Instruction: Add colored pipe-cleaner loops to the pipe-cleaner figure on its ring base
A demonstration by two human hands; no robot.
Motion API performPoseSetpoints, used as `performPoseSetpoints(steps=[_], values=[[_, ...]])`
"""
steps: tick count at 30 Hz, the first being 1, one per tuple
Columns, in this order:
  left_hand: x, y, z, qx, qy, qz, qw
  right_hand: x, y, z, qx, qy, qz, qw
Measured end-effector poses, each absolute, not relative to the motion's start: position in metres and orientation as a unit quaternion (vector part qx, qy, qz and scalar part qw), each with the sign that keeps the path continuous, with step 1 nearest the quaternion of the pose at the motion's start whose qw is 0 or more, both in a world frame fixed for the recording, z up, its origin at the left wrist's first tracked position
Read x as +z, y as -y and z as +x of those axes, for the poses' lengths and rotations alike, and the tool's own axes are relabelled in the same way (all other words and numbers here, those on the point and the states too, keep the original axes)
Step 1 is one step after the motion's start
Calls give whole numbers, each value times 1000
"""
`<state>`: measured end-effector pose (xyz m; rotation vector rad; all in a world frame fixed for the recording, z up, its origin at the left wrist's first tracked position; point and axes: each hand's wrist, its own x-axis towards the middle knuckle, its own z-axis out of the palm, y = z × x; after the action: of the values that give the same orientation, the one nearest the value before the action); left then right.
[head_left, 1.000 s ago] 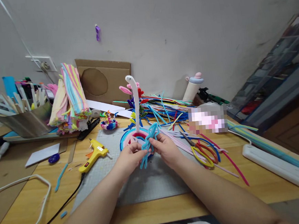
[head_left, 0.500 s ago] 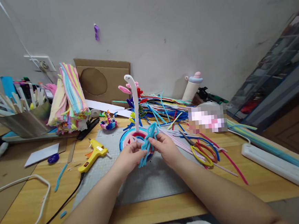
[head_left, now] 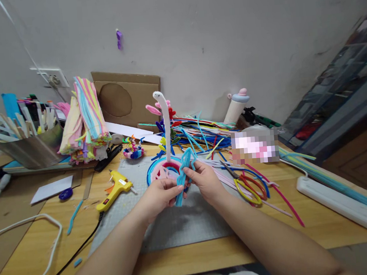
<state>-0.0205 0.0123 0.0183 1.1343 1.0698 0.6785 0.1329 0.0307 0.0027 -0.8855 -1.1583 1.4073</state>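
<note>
A bundle of bent blue pipe cleaners (head_left: 186, 161) is held up between my two hands over the grey cutting mat (head_left: 166, 236). My left hand (head_left: 162, 194) pinches its lower end between thumb and fingers. Higher up, my right hand (head_left: 202, 178) grips the bundle's right side. Just behind them lies a round coiled pipe-cleaner piece (head_left: 154, 169) in blue, pink and red, partly hidden by my hands. From it rises a tall white fuzzy stem (head_left: 166, 126) with a curved top and small dark dots.
A yellow glue gun (head_left: 114, 191) lies left of the mat, its black cord running forward. Scissors (head_left: 246, 187) rest to the right among loose pipe cleaners (head_left: 198, 132). A metal bin of sticks (head_left: 32, 149) and a white bottle (head_left: 236, 108) stand at the back.
The blue bundle has turned more upright, and its loops look closer together. My left hand has shifted slightly right along its lower end. The things on the table stay put.
</note>
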Motion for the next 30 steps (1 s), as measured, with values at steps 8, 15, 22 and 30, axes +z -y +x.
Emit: performPoseSetpoints(steps=[8, 15, 22, 30], values=[[18, -13, -22, 297, -488, 505, 647, 4, -31, 135, 620, 477, -355, 511], [20, -14, -21, 358, -491, 501, 617, 6, -32, 137, 598, 499, -377, 501], [13, -17, -25, 366, -460, 494, 641, 5, -31, 135, 588, 506, -394, 493], [13, -17, -23, 384, -468, 493, 625, 2, -31, 135, 587, 506, -399, 490]])
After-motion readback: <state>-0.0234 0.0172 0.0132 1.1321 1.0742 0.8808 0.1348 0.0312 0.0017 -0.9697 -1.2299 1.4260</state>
